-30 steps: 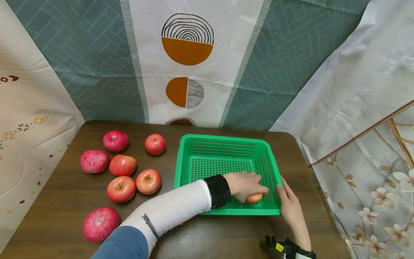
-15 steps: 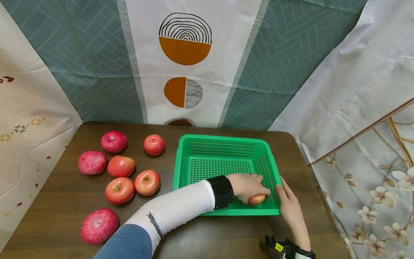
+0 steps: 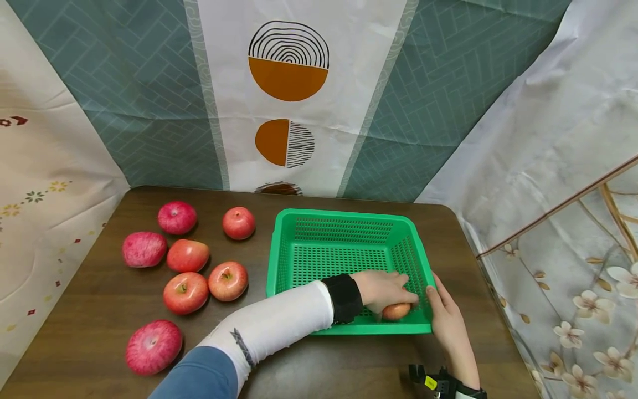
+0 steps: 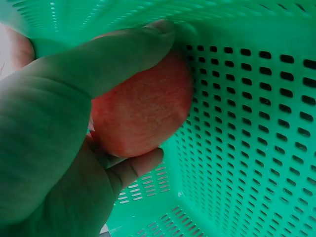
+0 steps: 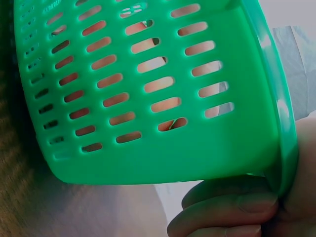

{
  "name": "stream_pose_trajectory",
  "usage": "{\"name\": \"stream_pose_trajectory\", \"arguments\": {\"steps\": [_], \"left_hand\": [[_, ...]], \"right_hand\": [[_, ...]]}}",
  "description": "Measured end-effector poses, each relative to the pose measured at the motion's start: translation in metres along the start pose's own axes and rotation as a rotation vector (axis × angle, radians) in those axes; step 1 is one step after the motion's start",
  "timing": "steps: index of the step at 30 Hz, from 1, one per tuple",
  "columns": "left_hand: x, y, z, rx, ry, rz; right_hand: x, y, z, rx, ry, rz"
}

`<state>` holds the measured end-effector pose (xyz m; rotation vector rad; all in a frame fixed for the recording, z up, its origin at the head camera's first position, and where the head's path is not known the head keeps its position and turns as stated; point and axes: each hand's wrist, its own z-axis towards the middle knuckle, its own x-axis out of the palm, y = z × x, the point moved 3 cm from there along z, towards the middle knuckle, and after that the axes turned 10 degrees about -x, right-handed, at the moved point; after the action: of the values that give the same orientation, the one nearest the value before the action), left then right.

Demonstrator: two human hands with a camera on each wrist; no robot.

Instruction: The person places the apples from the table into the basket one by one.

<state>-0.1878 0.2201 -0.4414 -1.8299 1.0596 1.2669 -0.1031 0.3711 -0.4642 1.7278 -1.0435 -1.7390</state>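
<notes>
My left hand (image 3: 382, 289) reaches down into the near right corner of a green plastic basket (image 3: 344, 213). It holds a red apple (image 3: 396, 311), partly covered by the fingers in the head view. In the left wrist view the thumb lies across the top of the apple (image 4: 148, 106) and a finger curls under it, close to the perforated floor. At the basket's right side my right hand (image 3: 449, 316) grips the rim, thumb over the edge. The right wrist view shows its curled fingers (image 5: 227, 210) by the rim, outside the slotted wall (image 5: 197, 153).
On the left of the brown wooden table (image 3: 299, 366) lie several more apples, such as a deep pink one (image 3: 153, 347) near the front and a red one (image 3: 238, 223) nearest the basket's far left corner. A patterned cloth (image 3: 291, 166) hangs behind the table.
My left hand and the apple have shifted slightly right and toward the front inside the basket. The right hand keeps its grip on the rim; the other apples have not moved.
</notes>
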Motion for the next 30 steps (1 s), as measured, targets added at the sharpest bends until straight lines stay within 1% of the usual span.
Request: {"name": "stream_pose_trajectory", "arguments": {"steps": [9, 19, 27, 30], "left_hand": [[0.0008, -0.0003, 0.0028, 0.012, 0.010, -0.024], [0.0003, 0.0008, 0.0018, 0.019, 0.012, -0.014], [-0.0013, 0.0007, 0.0011, 0.060, 0.018, -0.025], [-0.0011, 0.0015, -0.0003, 0.056, 0.014, -0.037]], "right_hand": [[-0.0002, 0.0008, -0.0009, -0.010, 0.003, -0.007], [-0.0002, -0.0001, -0.0005, -0.018, 0.013, -0.011], [0.0008, 0.0008, -0.0015, -0.012, 0.005, 0.005], [0.0011, 0.0009, -0.0015, -0.010, 0.007, 0.004]]}}
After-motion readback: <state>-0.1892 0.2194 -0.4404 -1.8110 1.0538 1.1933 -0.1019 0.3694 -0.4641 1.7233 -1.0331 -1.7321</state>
